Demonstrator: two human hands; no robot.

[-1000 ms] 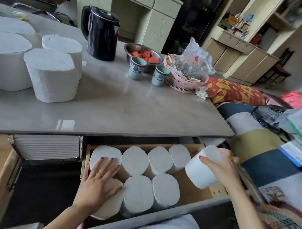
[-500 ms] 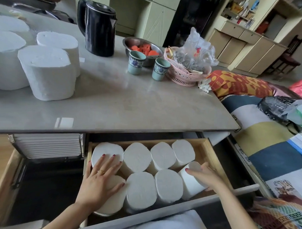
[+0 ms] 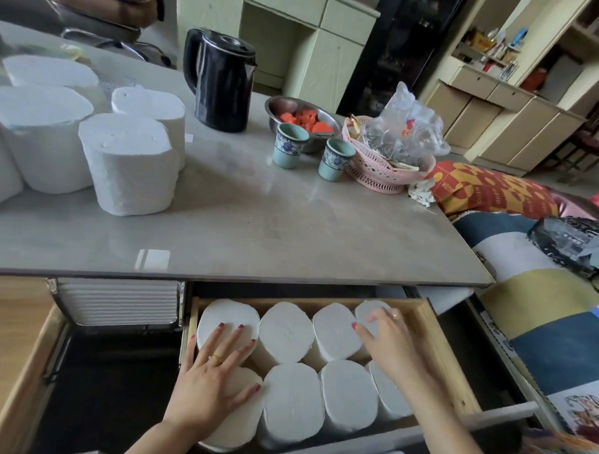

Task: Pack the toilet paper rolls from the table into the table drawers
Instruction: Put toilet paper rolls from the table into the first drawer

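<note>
**A:** ok head cam, what's going on in the drawer?

**B:** The open drawer (image 3: 433, 336) sits lower middle of the frame, under the table (image 3: 291, 233) edge. It's packed with toilet paper rolls (image 3: 292, 401) standing on end, two rows of four, all touching. The left hand (image 3: 214, 383) lies flat with fingers spread over the two leftmost rolls, the near one and the far-left roll (image 3: 227, 312) — just pressing, not gripping anything. The right hand (image 3: 389, 342) reaches across to the far right of the back row, fingers straight-ish and resting on top of the last roll (image 3: 370, 310) there. Relaxed too, no grasp.

**A:** any left on top?

**B:** Yep, a bunch of spare rolls (image 3: 130, 163) stand clustered at the upper left of the frame on the tabletop. Behind them is a black kettle (image 3: 221, 81), then further right a metal bowl (image 3: 278, 107) with orange pieces, two little cups (image 3: 289, 145), and a pink basket (image 3: 378, 172) holding a plastic bag. Another drawer (image 3: 12, 352) is pulled open at the lower left.
</note>
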